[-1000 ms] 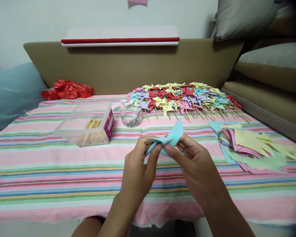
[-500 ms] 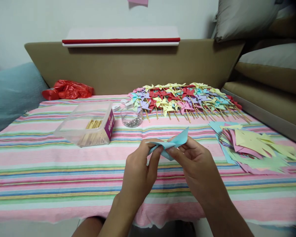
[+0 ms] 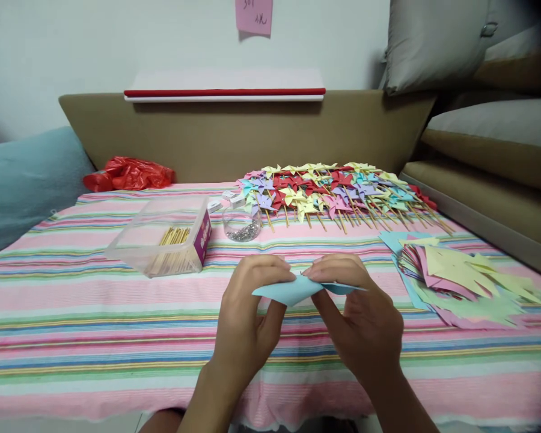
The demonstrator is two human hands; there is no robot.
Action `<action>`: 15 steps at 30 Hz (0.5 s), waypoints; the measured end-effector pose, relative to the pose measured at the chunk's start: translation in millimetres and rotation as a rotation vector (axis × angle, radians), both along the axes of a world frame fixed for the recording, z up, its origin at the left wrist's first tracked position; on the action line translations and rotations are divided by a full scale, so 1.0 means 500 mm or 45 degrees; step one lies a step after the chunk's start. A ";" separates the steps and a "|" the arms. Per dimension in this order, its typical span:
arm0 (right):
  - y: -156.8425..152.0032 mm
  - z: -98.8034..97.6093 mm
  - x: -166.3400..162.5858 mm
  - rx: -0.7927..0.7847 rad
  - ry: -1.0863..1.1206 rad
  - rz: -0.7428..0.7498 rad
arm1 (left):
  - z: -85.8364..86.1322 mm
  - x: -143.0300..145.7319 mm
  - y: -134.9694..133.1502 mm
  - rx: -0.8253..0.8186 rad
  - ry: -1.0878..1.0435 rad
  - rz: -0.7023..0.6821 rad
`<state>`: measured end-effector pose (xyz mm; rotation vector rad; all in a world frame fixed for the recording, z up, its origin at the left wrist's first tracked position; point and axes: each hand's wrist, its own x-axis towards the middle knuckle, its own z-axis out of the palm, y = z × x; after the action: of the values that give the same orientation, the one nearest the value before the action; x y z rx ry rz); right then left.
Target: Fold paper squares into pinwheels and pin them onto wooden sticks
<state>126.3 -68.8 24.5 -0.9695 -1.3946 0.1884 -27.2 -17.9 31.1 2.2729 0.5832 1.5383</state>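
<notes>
A light blue paper pinwheel piece (image 3: pixel 288 291) is held level above the striped cloth, between both hands. My left hand (image 3: pixel 247 313) grips its left side, fingers on top and thumb underneath. My right hand (image 3: pixel 360 307) pinches it near the middle, forefinger above and thumb below. A tiny dark point sticks up by the fingertips; I cannot make out what it is. Beyond the hands stands a clear round tub (image 3: pixel 242 225) of small silvery pins. A clear plastic box (image 3: pixel 135 240) with thin wooden sticks (image 3: pixel 174 249) lies to the left.
Many finished pinwheels on sticks (image 3: pixel 338 192) lie at the back right. Cut coloured paper sheets (image 3: pixel 464 276) are piled at the right. Small white boxes (image 3: pixel 237 201) sit behind the tub, a red plastic bag (image 3: pixel 133 173) at the back left. Cushions (image 3: pixel 496 129) border the right side.
The blue paper has been turned over, its raised corner now lying flatter. Both hands' fingers have shifted onto its top, and the camera view has tilted up slightly.
</notes>
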 end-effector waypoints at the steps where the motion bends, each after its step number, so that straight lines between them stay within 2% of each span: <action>1: 0.000 -0.002 -0.001 -0.028 0.004 -0.006 | 0.001 0.002 0.000 0.002 -0.005 0.016; 6: 0.001 -0.008 -0.004 -0.247 0.194 -0.052 | 0.012 0.000 -0.003 -0.161 0.059 0.043; 9: 0.005 0.000 0.008 -0.351 0.426 -0.056 | 0.035 -0.037 0.000 -0.211 0.021 0.126; 10: 0.007 0.003 0.016 -0.365 0.497 -0.058 | 0.048 -0.057 0.005 -0.209 -0.023 0.218; 13: 0.021 0.008 0.046 -0.378 0.670 -0.070 | 0.097 -0.132 0.047 -0.280 -0.118 0.684; 15: 0.033 0.006 0.065 -0.386 0.750 -0.093 | 0.131 -0.182 0.103 -0.343 0.044 0.936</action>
<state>158.9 -52.3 27.5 -1.0980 -0.7990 0.5936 -118.4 33.5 96.6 1.9709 1.6602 1.5696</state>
